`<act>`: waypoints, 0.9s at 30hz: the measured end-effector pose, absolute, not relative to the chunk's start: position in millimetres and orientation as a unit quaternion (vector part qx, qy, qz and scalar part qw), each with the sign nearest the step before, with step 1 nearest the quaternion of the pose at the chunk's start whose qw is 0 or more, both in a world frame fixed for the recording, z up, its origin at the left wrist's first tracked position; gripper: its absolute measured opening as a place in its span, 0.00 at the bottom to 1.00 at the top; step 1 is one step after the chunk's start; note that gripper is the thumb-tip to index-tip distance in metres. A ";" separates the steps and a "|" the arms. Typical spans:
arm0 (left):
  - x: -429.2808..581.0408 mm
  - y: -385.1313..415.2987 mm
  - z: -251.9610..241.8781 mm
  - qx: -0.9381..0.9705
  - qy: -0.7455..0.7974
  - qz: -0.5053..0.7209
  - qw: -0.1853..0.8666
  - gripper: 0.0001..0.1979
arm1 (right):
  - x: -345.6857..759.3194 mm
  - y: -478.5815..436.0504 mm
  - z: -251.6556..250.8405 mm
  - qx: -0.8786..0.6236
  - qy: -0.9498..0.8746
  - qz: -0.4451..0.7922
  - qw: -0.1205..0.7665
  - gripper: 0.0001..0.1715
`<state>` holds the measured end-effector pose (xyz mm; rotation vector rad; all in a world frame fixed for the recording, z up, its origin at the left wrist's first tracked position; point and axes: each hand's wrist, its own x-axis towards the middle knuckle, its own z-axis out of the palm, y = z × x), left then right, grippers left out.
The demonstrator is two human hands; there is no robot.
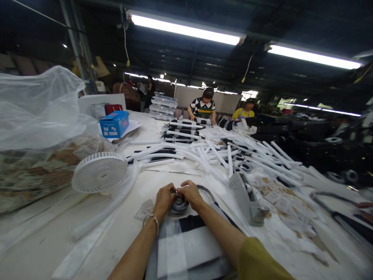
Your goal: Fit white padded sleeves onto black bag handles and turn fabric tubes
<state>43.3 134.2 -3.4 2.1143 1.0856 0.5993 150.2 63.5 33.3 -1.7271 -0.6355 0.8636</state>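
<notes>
My left hand and my right hand meet in front of me, fingers closed and pinching at the top of a dark rolled strap. The roll looks shiny, perhaps in clear plastic; the exact spot gripped is hidden by my fingers. Beneath my forearms lies a grey and black fabric bag with a pale sheet and clear wrap on it. A dark curved handle sticks out behind my right hand. Left of my left hand sits a crumpled clear plastic piece.
A white round fan and large plastic sack stand left, with a blue box behind. White foam tubes spread across the table. At right are a grey tape dispenser and small packets. Co-workers work at the far side.
</notes>
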 end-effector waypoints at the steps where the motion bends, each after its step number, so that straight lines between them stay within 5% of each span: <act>1: 43.6 134.4 -3.8 0.810 0.420 0.229 0.340 0.04 | 151.5 64.6 29.9 -0.729 -0.264 0.359 0.519 0.14; 14: 44.6 132.7 0.8 0.792 0.447 0.221 0.352 0.09 | 166.2 78.6 14.9 -0.767 -0.323 0.343 0.434 0.11; 27: 45.5 132.5 0.5 0.782 0.452 0.236 0.358 0.08 | 172.0 70.8 11.4 -0.722 -0.338 0.372 0.476 0.07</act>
